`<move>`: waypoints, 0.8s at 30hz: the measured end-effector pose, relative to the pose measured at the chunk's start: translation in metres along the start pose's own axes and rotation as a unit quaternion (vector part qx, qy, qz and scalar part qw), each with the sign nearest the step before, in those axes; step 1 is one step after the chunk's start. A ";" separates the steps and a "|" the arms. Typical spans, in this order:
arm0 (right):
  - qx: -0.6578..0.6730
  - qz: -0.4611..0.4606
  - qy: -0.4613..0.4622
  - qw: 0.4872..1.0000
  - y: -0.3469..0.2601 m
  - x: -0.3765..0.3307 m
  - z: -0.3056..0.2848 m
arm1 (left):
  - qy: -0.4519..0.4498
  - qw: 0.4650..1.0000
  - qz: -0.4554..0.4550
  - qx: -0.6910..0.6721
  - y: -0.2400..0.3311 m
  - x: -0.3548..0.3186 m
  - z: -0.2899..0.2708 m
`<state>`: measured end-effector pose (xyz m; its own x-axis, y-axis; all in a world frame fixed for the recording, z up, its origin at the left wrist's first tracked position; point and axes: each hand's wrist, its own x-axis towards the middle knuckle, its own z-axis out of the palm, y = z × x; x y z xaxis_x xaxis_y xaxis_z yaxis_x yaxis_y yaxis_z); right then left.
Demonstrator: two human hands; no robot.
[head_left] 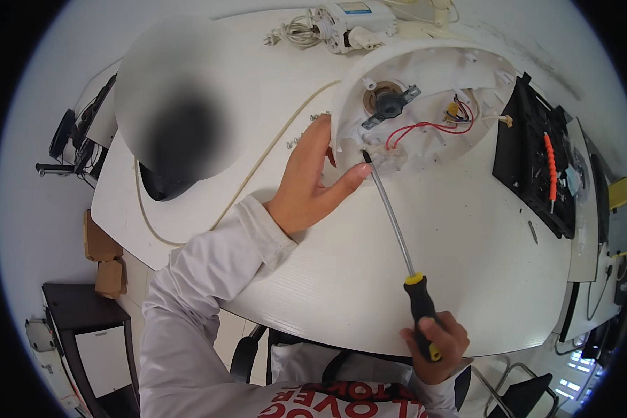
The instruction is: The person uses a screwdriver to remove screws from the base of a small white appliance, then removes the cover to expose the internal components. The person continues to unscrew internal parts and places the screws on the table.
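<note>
Right hand (435, 345) clamped on a long screwdriver (397, 230), left hand (313, 181), fingers together, steadying the opened white appliance (425, 70); a slipping tip could nick the red wires (425, 127)

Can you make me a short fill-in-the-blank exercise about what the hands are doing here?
1. The right hand holds a long ____ by its black and yellow handle.
2. The left hand rests on the rim of the round white ____ housing.
3. The tool's tip meets a white part beside the ____ wires.
4. A black tray holds an ____ tool.

Missing words: screwdriver; plastic; red; orange
</note>
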<state>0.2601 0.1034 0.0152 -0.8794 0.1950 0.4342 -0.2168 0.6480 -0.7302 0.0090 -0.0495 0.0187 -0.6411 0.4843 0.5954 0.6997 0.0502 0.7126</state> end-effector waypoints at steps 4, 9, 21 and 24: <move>0.035 -0.011 -0.022 0.999 -0.006 0.003 0.003 | -0.013 1.000 -0.007 -0.027 -0.006 -0.003 0.004; 0.097 0.024 -0.073 0.992 -0.002 -0.004 -0.005 | -0.041 0.998 -0.040 -0.021 0.000 -0.007 -0.001; -0.161 -0.011 0.118 0.980 -0.015 -0.007 0.000 | 0.009 0.999 0.018 0.044 -0.004 -0.007 0.002; -0.094 -0.040 0.087 0.991 -0.019 -0.007 -0.001 | 0.016 0.999 0.004 0.033 -0.002 -0.009 0.003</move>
<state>0.2708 0.0903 0.0263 -0.7723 0.2507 0.5837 -0.1857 0.7896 -0.5848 0.0140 -0.0514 0.0110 -0.6453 0.4561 0.6128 0.7231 0.1057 0.6826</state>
